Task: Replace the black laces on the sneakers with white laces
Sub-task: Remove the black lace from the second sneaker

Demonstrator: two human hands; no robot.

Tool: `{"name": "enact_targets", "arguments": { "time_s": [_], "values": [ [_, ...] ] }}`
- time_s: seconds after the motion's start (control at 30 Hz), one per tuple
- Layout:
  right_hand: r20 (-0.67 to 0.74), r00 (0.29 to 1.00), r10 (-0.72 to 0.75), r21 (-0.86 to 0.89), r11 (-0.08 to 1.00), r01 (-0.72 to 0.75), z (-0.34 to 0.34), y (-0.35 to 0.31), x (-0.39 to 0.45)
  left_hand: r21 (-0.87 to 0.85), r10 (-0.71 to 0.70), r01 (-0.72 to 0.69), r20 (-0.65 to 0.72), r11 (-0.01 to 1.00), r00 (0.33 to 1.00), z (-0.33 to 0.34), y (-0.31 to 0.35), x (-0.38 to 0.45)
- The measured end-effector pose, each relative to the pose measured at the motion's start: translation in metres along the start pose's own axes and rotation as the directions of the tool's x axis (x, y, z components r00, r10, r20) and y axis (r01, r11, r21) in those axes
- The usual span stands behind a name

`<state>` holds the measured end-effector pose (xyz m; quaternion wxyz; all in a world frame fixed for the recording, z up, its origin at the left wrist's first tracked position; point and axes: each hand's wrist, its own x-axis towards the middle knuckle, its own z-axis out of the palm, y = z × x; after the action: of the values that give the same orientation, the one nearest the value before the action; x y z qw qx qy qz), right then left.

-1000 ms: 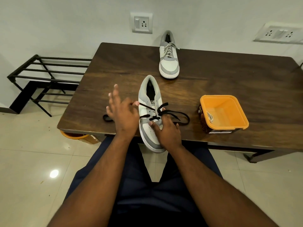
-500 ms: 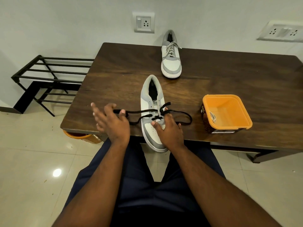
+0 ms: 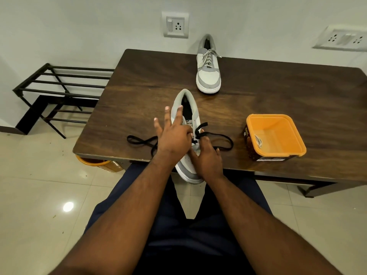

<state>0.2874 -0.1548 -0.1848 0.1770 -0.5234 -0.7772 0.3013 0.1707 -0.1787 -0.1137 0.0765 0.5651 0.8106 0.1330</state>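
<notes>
At the centre of the frame a grey-and-white sneaker (image 3: 186, 116) lies on the dark wood-grain bench (image 3: 278, 92), its toe hanging past the near edge. The left hand (image 3: 172, 135) sits over the eyelet rows with three fingers (image 3: 178, 116) stretched straight toward the collar, while thumb and forefinger meet at the black lace (image 3: 214, 134) where it crosses the tongue; whether they actually pinch it is hidden by the hand itself. The right hand (image 3: 206, 157) curls around the toe box from the right, gripping the sneaker. The flat black lace trails in a loose loop on the bench at the left of the shoe and in a wider loop at the right.

Toward the top of the frame a second sneaker (image 3: 208, 76) with pale laces stands on the bench's far edge. At the right sits a square orange tub (image 3: 278, 135) with a glossy rim, a white lace (image 3: 258, 140) coiled inside. A black metal rack (image 3: 59, 90) stands on the tiled floor at the left.
</notes>
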Motion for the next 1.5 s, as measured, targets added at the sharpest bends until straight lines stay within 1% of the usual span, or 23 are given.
{"name": "enact_targets", "arguments": {
  "time_s": [0.07, 0.13, 0.2, 0.3, 0.4, 0.5, 0.53, 0.57, 0.6, 0.63, 0.67, 0.7, 0.73, 0.77, 0.83, 0.9, 0.97, 1.03, 1.1, 1.17, 1.23, 1.33, 1.5],
  "values": [
    [0.009, 1.0, -0.014, -0.009, 1.0, 0.014, 0.0, 0.001, 0.0, -0.03, 0.045, -0.045, 0.0, 0.999, 0.999, 0.005, -0.003, 0.001],
    [0.0, 0.999, -0.032, -0.014, 0.999, 0.032, 0.0, 0.002, 0.0, -0.266, 0.06, -0.076, -0.068, 0.961, 0.996, 0.014, -0.008, 0.0],
    [-0.005, 0.999, -0.04, -0.028, 0.999, 0.04, -0.001, 0.001, -0.001, -0.54, 0.017, -0.09, -0.139, 0.837, 0.99, 0.021, -0.011, -0.004],
    [-0.012, 0.999, -0.038, -0.031, 0.999, 0.038, 0.0, 0.003, 0.0, -0.718, -0.053, -0.049, -0.119, 0.695, 0.991, 0.02, -0.021, -0.002],
    [0.004, 1.0, -0.027, -0.031, 0.999, 0.027, 0.001, 0.005, 0.001, -0.881, -0.092, 0.068, 0.029, 0.467, 0.995, 0.016, -0.037, 0.001],
    [0.015, 1.0, -0.011, -0.056, 0.998, 0.012, 0.0, 0.004, 0.002, -0.99, -0.214, 0.106, 0.083, 0.098, 0.973, 0.016, -0.041, -0.002],
    [0.024, 1.0, -0.007, -0.074, 0.997, 0.009, -0.001, 0.003, 0.001, -0.994, -0.328, 0.094, 0.109, -0.062, 0.938, 0.016, -0.04, -0.002],
    [0.029, 1.0, -0.01, -0.082, 0.997, 0.012, -0.001, 0.003, 0.001, -0.975, -0.468, 0.05, 0.148, -0.217, 0.871, 0.015, -0.042, -0.001],
    [0.036, 0.999, -0.007, -0.073, 0.997, 0.01, -0.001, 0.002, 0.001, -0.944, -0.602, -0.015, 0.197, -0.328, 0.774, 0.014, -0.045, 0.0],
    [0.035, 0.999, -0.007, -0.056, 0.998, 0.009, 0.0, 0.003, 0.001, -0.93, -0.711, -0.055, 0.238, -0.363, 0.662, 0.013, -0.051, 0.002],
    [0.034, 0.999, 0.004, -0.043, 0.999, -0.003, -0.001, 0.002, 0.001, -0.947, -0.783, -0.035, 0.242, -0.319, 0.572, 0.013, -0.058, 0.004],
    [0.03, 1.0, 0.004, -0.035, 0.999, -0.003, 0.0, 0.003, 0.001, -0.972, -0.825, 0.035, 0.216, -0.232, 0.523, 0.012, -0.066, 0.006],
    [0.027, 1.0, 0.011, -0.029, 1.0, -0.01, 0.0, 0.002, 0.0, -0.981, -0.829, 0.139, 0.19, -0.136, 0.525, 0.011, -0.07, 0.006],
    [0.02, 1.0, 0.009, -0.02, 1.0, -0.008, 0.0, 0.002, 0.001, -0.968, -0.809, 0.252, 0.159, -0.014, 0.566, 0.009, -0.072, 0.006],
    [0.044, 0.999, 0.006, -0.013, 1.0, -0.006, -0.003, 0.0, 0.002, -0.856, -0.761, 0.417, 0.043, 0.306, 0.648, 0.004, -0.066, 0.0],
    [0.133, 0.991, 0.007, -0.033, 0.999, -0.003, -0.013, -0.002, 0.005, -0.689, -0.649, 0.377, -0.177, 0.619, 0.74, -0.002, -0.051, -0.01],
    [0.174, 0.985, 0.02, 0.059, 0.998, -0.03, -0.03, -0.005, 0.008, -0.6, -0.443, 0.22, -0.252, 0.769, 0.861, -0.006, -0.039, -0.017],
    [0.031, 0.998, 0.052, 0.176, 0.983, -0.057, -0.048, -0.007, 0.009, -0.544, -0.207, 0.123, -0.095, 0.83, 0.974, -0.004, -0.029, -0.023],
    [-0.224, 0.975, 0.009, 0.106, 0.994, 0.015, -0.061, -0.004, 0.011, -0.424, -0.079, 0.113, 0.098, 0.899, 0.992, 0.002, -0.023, -0.029],
    [-0.32, 0.941, -0.113, 0.042, 0.99, 0.133, -0.065, -0.001, 0.015, -0.339, -0.037, 0.097, 0.18, 0.936, 0.983, 0.01, -0.02, -0.03],
    [-0.2, 0.947, -0.251, 0.058, 0.962, 0.267, -0.066, -0.004, 0.018, -0.302, -0.016, 0.074, 0.191, 0.951, 0.981, 0.016, -0.021, -0.029],
    [0.049, 0.937, -0.347, 0.032, 0.938, 0.345, -0.06, -0.01, 0.02, -0.251, -0.005, 0.05, 0.177, 0.967, 0.984, 0.016, -0.026, -0.022],
    [0.039, 0.975, -0.218, 0.111, 0.971, 0.213, -0.053, -0.016, 0.028, -0.179, 0.013, 0.025, 0.204, 0.983, 0.979, 0.011, -0.032, -0.011]
  ]
}}
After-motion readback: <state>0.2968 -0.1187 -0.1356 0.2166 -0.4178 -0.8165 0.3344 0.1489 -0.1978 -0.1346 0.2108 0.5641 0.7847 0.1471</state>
